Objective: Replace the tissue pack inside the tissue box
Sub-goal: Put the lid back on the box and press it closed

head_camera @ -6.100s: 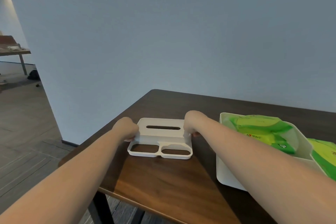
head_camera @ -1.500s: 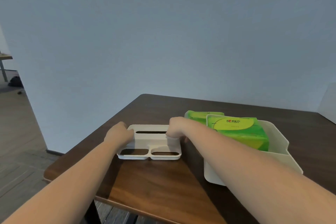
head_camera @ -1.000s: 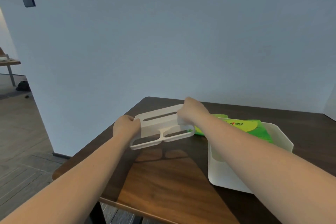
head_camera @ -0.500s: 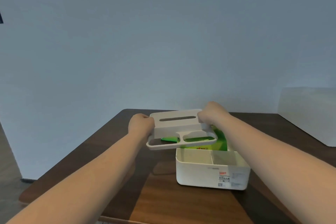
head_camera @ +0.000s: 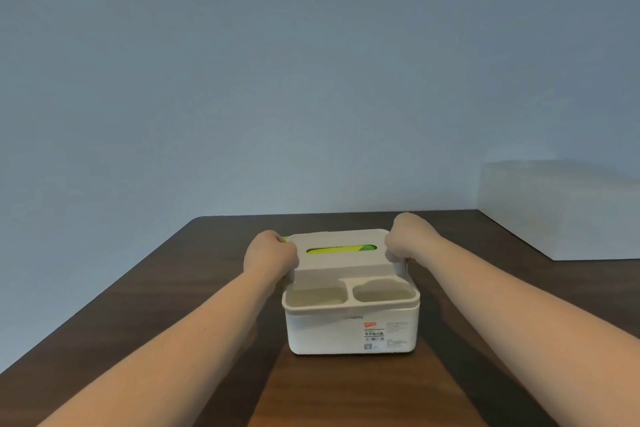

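Observation:
A white tissue box (head_camera: 329,333) stands in the middle of the dark wooden table (head_camera: 173,305). Its white lid (head_camera: 341,265), with a slot and two open front compartments, sits on top of the box. A green tissue pack (head_camera: 341,249) shows through the slot. My left hand (head_camera: 270,256) grips the lid's left end and my right hand (head_camera: 407,239) grips its right end. A sliver of green (head_camera: 286,238) peeks out behind my left hand; what it belongs to I cannot tell.
A blue-grey wall rises right behind the table. A white block-shaped object (head_camera: 561,210) stands at the back right of the table. The table's left edge runs diagonally past my left forearm.
Both hands lifted the lid off the table at the left, carried it right over the box and lowered it onto the box. The view has swung to face the box.

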{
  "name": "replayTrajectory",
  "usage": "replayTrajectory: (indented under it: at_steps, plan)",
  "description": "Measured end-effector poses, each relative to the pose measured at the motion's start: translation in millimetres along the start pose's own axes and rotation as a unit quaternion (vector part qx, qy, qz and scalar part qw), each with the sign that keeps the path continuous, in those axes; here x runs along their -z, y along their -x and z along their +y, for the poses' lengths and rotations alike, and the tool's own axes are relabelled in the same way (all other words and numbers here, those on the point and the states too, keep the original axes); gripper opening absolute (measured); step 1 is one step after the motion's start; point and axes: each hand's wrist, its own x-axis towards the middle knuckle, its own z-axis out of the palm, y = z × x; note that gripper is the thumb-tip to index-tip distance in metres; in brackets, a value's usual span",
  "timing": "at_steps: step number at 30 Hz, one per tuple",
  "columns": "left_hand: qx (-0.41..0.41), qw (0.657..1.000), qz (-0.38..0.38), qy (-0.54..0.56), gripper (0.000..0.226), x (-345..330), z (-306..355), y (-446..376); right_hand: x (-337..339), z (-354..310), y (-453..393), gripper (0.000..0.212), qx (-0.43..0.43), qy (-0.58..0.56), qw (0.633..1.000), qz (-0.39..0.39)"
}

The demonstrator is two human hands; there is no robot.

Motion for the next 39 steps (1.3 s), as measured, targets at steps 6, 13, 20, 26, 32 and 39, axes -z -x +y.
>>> replayTrajectory:
  at_steps: [6,13,20,26,32,39]
  plan:
    - [-0.012,0.999,0.001,-0.031,0.017,-1,3,0,-7,5,-3,0.013,-0.005,-0.023,1.000,0.013]
    - [-0.012,0.999,-0.004,-0.033,0.030,-8,5,-1,-9,9,-4,0.010,-0.013,-0.050,0.998,0.026]
    - [-0.011,0.999,-0.021,-0.031,0.026,-12,2,-2,-17,10,-12,0.017,-0.019,-0.033,0.998,0.040]
    - [-0.022,0.996,-0.085,0.026,0.063,-16,0,-7,-24,7,-16,0.019,-0.009,-0.039,0.999,0.022]
    - [-0.033,0.991,-0.119,-0.040,0.068,-11,0,-12,-29,11,-28,0.053,0.024,-0.047,0.998,0.025]
    - [-0.042,0.989,-0.115,-0.078,0.068,-12,-8,-12,-32,11,-34,0.035,0.042,-0.007,0.998,0.039]
